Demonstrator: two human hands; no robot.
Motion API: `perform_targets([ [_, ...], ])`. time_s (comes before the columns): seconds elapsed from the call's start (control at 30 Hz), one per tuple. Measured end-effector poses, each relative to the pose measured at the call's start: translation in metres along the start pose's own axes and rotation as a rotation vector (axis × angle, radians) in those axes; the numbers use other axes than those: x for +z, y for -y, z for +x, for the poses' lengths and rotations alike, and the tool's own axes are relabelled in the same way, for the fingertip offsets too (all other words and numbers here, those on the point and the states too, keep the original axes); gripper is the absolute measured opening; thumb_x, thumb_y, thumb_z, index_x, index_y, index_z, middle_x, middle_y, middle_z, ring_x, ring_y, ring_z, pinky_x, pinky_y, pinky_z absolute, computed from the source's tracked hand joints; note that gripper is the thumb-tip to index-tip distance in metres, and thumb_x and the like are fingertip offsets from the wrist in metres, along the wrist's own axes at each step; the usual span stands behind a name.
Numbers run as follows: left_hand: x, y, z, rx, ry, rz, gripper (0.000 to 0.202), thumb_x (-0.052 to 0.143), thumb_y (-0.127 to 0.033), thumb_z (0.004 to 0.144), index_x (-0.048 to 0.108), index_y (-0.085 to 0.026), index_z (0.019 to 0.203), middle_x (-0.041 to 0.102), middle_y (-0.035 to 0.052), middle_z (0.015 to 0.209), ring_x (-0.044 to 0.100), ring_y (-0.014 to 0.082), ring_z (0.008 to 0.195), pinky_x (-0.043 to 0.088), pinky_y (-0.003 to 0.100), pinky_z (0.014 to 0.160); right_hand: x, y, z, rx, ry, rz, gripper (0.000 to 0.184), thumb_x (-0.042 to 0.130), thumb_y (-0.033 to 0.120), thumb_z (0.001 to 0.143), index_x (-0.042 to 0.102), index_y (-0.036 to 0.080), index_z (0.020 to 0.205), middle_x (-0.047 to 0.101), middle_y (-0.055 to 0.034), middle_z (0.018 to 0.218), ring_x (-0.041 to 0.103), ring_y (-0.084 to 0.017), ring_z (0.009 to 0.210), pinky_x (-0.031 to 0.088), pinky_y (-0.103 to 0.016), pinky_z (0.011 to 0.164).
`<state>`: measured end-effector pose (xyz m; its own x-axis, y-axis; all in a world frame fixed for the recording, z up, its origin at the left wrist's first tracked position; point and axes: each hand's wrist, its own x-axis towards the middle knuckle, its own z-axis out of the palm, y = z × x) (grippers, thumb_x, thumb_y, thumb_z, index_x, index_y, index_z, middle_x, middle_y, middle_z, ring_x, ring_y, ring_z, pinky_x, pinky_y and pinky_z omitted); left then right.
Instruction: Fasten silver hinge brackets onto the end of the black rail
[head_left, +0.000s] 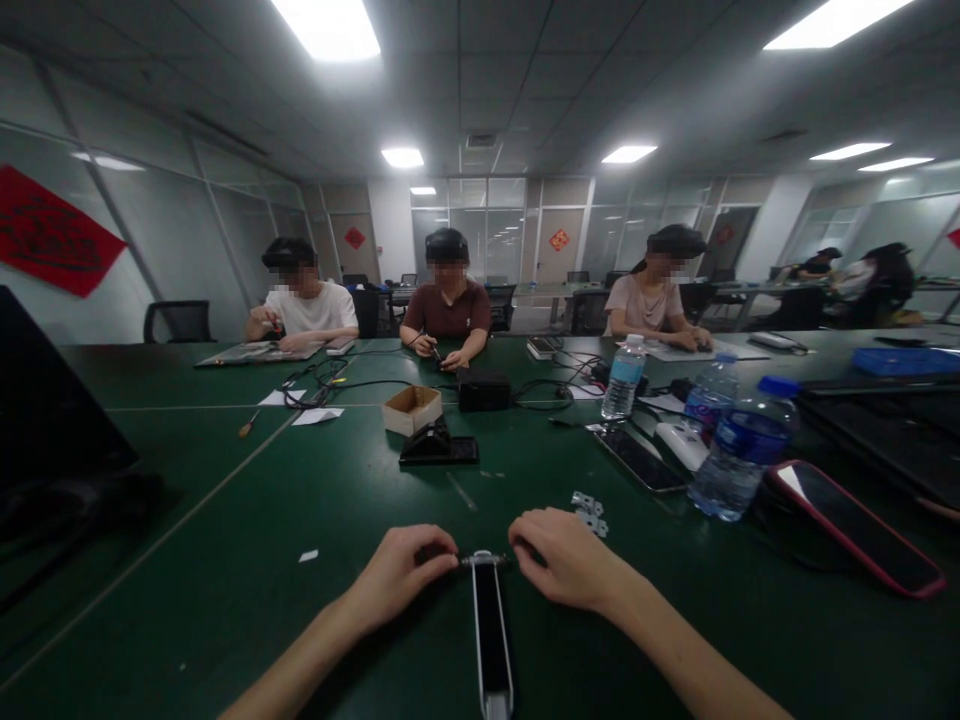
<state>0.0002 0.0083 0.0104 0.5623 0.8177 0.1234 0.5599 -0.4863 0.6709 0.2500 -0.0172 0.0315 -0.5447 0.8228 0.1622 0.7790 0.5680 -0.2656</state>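
Observation:
A long, narrow black bar with silver edges (493, 625) lies on the green table, pointing away from me. Across its far end runs a thin metal pin (478, 560), sticking out at both sides. On the left, my left hand (405, 565) has thumb and fingertips pinched at the pin's end. My right hand (562, 555) is curled by the pin's other end, its fingertips bent inward and partly hidden. Whether they hold a small part cannot be made out. Just beyond the right hand lie several small silver metal plates (591, 512).
A black stand (437, 447) and an open cardboard box (412, 409) are ahead. Water bottles (742, 450), a phone (639, 459) and a red-edged phone (859, 525) lie to the right. A dark screen (56, 400) stands left. Three people sit opposite.

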Motion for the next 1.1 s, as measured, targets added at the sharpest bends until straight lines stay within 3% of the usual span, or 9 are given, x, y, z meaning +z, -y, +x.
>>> perform_targets([
  [0.23, 0.007, -0.002, 0.002, -0.005, -0.007, 0.004, 0.017, 0.055, -0.027, 0.089, 0.069, -0.018, 0.090, 0.071, 0.0002, 0.088, 0.064, 0.0169, 0.080, 0.045, 0.024, 0.072, 0.003, 0.004, 0.002, 0.011, 0.081, 0.023, 0.016, 0.047, 0.015, 0.085, 0.063, 0.016, 0.087, 0.063, -0.0038, 0.081, 0.058, -0.016, 0.074, 0.043, -0.027, 0.070],
  [0.63, 0.009, 0.001, 0.002, 0.007, -0.045, 0.013, 0.017, 0.055, -0.028, 0.089, 0.070, -0.020, 0.091, 0.072, 0.0008, 0.090, 0.065, 0.0176, 0.083, 0.046, 0.025, 0.075, 0.009, 0.000, 0.002, 0.059, 0.083, 0.157, 0.011, 0.052, 0.020, 0.085, 0.061, 0.017, 0.088, 0.060, -0.0011, 0.079, 0.054, -0.014, 0.069, 0.043, -0.026, 0.066],
  [1.1, 0.011, -0.002, 0.002, -0.039, -0.056, -0.008, 0.018, 0.056, -0.029, 0.087, 0.072, -0.020, 0.087, 0.073, 0.0003, 0.086, 0.065, 0.0177, 0.079, 0.047, 0.025, 0.075, 0.009, 0.001, 0.003, 0.045, 0.052, 0.150, 0.008, 0.054, 0.018, 0.084, 0.061, 0.016, 0.086, 0.061, -0.0008, 0.078, 0.053, -0.012, 0.067, 0.041, -0.024, 0.064],
])
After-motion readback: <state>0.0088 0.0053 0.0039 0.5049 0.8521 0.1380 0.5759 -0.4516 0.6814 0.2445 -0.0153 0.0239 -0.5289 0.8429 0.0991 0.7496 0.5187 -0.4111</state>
